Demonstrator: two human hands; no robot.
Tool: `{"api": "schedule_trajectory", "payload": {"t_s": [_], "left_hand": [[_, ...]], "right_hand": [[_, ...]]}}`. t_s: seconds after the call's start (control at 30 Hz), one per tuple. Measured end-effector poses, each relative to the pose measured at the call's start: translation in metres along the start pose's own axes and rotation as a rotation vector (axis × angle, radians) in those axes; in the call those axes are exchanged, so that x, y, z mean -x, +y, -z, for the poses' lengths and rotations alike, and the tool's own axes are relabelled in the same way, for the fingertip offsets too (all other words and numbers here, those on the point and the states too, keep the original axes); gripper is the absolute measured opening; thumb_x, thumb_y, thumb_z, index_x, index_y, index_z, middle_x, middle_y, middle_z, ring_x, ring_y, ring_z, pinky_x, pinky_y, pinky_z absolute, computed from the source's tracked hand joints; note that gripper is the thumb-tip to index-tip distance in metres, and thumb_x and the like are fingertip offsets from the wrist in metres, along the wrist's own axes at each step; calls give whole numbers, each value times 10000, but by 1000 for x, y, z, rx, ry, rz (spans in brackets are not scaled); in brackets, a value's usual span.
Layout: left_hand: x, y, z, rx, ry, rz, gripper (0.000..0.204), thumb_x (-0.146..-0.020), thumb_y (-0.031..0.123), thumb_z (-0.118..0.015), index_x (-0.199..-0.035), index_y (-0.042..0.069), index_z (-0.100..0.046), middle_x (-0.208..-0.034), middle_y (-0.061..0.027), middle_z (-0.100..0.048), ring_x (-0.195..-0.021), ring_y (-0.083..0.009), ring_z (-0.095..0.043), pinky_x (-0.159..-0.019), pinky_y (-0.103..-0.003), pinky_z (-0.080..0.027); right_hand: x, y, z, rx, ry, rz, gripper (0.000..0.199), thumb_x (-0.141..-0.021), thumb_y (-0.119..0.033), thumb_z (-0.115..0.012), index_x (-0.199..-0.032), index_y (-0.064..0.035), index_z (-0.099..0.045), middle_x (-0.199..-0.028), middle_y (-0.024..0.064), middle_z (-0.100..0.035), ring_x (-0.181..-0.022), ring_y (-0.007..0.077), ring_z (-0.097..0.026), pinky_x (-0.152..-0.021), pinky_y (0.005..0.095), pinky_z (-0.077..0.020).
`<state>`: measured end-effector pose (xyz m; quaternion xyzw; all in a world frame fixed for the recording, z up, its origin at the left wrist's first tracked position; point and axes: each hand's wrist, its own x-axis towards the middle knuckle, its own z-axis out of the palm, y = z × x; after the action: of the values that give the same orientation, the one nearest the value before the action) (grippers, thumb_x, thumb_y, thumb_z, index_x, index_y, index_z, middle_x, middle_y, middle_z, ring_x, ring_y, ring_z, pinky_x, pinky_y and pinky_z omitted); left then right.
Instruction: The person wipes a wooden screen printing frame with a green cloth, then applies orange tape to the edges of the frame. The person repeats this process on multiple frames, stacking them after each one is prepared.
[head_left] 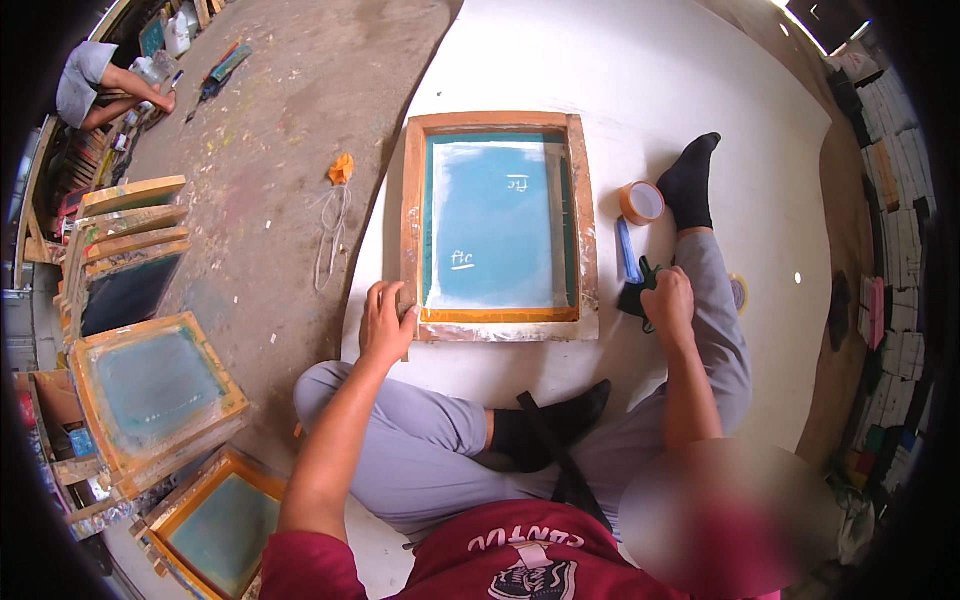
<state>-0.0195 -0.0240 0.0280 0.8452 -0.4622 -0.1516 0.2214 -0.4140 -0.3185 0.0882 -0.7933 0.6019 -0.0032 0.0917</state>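
A wooden screen-printing frame (588, 250) lies flat on the white sheet in front of me. Its teal mesh (500, 225) bears two small white marks, with whitish patches along the edges. My left hand (385, 322) rests at the frame's near left corner, fingers bent and apart, thumb against the wood. To the right of the frame, my right hand (670, 305) is closed on a dark green crumpled piece (636, 297), perhaps cloth; its exact kind is unclear. Just beyond that hand lie a slim blue tool (628, 250) and a roll of orange-brown tape (642, 203).
Another roll of tape (739, 294) sits beside my right leg. Several screen frames (160, 395) lean and lie at the left. An orange piece with string (341, 170) lies on the stained floor. Far left, another person's legs (125, 85) show. Stacked goods (900, 210) line the right side.
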Motion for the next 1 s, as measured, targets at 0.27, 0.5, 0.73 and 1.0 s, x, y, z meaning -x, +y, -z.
{"api": "schedule_trajectory", "payload": {"t_s": [0.27, 0.5, 0.73, 1.0], "left_hand": [[-2, -8, -25, 155, -48, 210, 580, -1036, 392, -627, -1460, 41, -447, -1411, -270, -556, -1203, -475, -616, -989, -532, -522], [-4, -2, -32, 116, -64, 235, 566, -1064, 397, -565, -1465, 33, -403, -1423, -288, -535, -1201, -498, -614, -962, -556, -529], [-1, 0, -40, 120, -32, 191, 518, -1091, 337, -514, -1466, 14, -361, -1374, -281, -517, -1171, -513, -598, -948, -573, -520], [1, 2, -41, 153, -11, 192, 489, -1096, 331, -499, -1447, 18, -368, -1344, -275, -524, -1132, -503, -609, -913, -573, -526]], "right_hand": [[36, -83, 11, -669, -83, 314, 204, -772, 44, -746, -973, 13, -743, -874, 150, -729, -824, 235, -740, -744, 345, -561], [46, -155, -52, -178, -570, 579, 262, -873, -251, -775, -1062, -70, -791, -1088, 150, -734, -1057, 381, -696, -915, 485, -563], [36, -161, -95, -286, -725, 713, 327, -927, -268, -649, -895, 53, -709, -1041, 281, -703, -1011, 463, -677, -951, 515, -528], [62, -236, -107, -420, -735, 764, 329, -876, -208, -611, -1041, 42, -747, -1114, 247, -686, -1124, 436, -640, -1006, 499, -509]]}}
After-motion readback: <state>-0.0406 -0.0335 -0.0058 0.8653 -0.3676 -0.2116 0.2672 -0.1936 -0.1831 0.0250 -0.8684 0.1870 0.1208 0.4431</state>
